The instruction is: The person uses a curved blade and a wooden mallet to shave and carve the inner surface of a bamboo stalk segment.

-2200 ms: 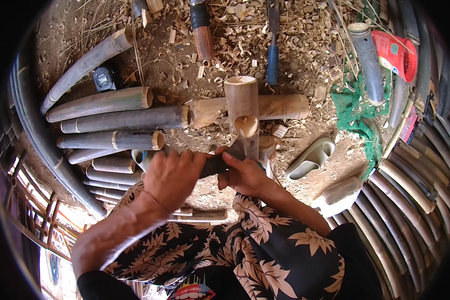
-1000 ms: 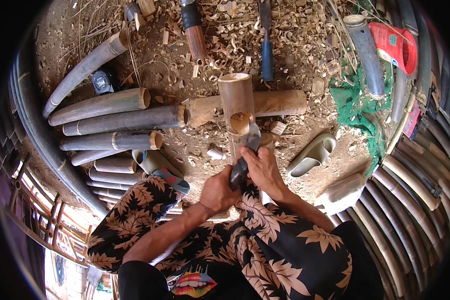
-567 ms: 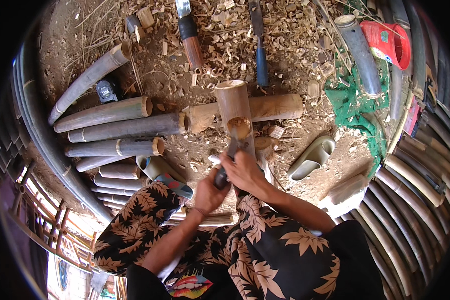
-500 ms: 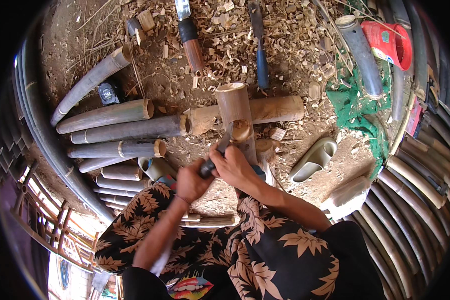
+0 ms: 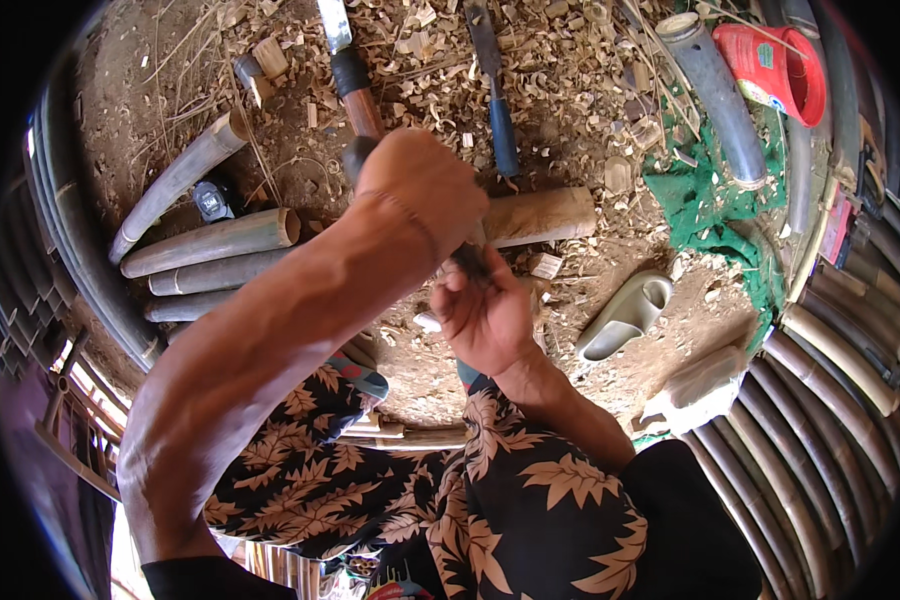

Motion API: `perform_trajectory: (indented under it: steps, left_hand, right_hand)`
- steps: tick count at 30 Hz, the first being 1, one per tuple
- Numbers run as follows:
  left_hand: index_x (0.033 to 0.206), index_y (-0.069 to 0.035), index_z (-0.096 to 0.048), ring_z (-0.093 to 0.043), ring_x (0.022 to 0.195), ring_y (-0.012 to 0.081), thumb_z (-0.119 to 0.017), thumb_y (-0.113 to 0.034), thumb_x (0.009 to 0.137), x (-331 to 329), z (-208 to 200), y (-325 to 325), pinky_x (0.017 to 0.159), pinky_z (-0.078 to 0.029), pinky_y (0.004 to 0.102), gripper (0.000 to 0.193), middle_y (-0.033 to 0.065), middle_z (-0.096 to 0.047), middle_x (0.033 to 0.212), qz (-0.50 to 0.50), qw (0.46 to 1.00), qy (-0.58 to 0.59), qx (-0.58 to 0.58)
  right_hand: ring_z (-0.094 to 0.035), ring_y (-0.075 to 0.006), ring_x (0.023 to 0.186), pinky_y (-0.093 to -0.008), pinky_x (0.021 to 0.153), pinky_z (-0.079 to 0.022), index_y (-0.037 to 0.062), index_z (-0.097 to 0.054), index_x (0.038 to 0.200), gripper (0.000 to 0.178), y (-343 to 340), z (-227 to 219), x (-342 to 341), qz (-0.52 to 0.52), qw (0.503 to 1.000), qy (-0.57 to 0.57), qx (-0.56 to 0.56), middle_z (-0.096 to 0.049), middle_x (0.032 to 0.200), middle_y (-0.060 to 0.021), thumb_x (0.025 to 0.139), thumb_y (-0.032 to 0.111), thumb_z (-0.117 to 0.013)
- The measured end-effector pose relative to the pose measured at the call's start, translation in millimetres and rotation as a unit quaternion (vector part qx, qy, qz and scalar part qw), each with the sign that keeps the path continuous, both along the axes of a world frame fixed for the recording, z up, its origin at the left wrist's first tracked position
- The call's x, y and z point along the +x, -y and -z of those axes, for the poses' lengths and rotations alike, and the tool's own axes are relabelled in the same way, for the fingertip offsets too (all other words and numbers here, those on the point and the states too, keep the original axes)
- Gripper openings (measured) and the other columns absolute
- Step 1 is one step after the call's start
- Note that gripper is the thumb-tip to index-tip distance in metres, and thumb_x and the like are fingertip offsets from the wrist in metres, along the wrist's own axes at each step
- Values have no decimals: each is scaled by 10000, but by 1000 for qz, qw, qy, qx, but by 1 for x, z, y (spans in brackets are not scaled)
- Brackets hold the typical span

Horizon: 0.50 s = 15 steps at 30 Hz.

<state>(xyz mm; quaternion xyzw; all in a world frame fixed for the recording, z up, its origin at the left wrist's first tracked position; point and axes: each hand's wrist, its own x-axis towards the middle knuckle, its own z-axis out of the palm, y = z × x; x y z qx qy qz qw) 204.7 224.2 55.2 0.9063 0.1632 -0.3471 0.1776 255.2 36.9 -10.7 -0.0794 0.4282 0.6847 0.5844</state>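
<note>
My left hand [image 5: 425, 190] is closed in a fist around a knife, and the rounded dark butt of its handle [image 5: 358, 158] sticks out at the upper left. A sliver of greyish blade shows below the fist. Just under it, my right hand [image 5: 488, 318] is turned partly palm up, its fingers curled near a dark piece [image 5: 467, 262] that I cannot make out. Behind my hands lies a thick bamboo length [image 5: 545, 215] on the ground. The notched bamboo tube across it is hidden by my left hand.
A wood-handled blade [image 5: 355, 90] and a blue-handled chisel-like tool [image 5: 502, 130] lie among shavings. Bamboo lengths [image 5: 215, 245] and a tape measure [image 5: 213, 200] are at left. A sandal [image 5: 625, 318], green netting [image 5: 695, 210], a red tub [image 5: 770, 75] and stacked bamboo [image 5: 800, 450] are at right.
My left hand has swung up and to the right with the knife, its forearm now crossing the view. My right hand has turned palm up. The notched tube is now covered.
</note>
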Motion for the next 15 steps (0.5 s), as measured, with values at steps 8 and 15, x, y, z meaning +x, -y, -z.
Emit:
perform_trajectory:
  steps: [8, 15]
  left_hand:
    - [839, -56, -694, -693, 749, 277, -678, -227, 722, -65, -28, 59, 731, -564, 374, 208, 172, -684, 811, -209, 925, -251, -195]
    - [1219, -84, -541, -500, 1168, 389, -459, -678, 858, -62, -6, 142, 1027, -335, 540, 700, 233, -491, 1244, -361, 885, 127, -265]
  right_hand:
    - [-648, -214, 838, -373, 767, -563, 50, -495, 1156, 289, 17, -24, -4, -348, 927, 127, 52, -615, 1021, -99, 923, 184, -602]
    - [-575, -183, 781, -423, 776, -516, 104, -489, 1044, 285, 45, -48, 83, -265, 869, 419, -12, -529, 806, -30, 946, 365, -431]
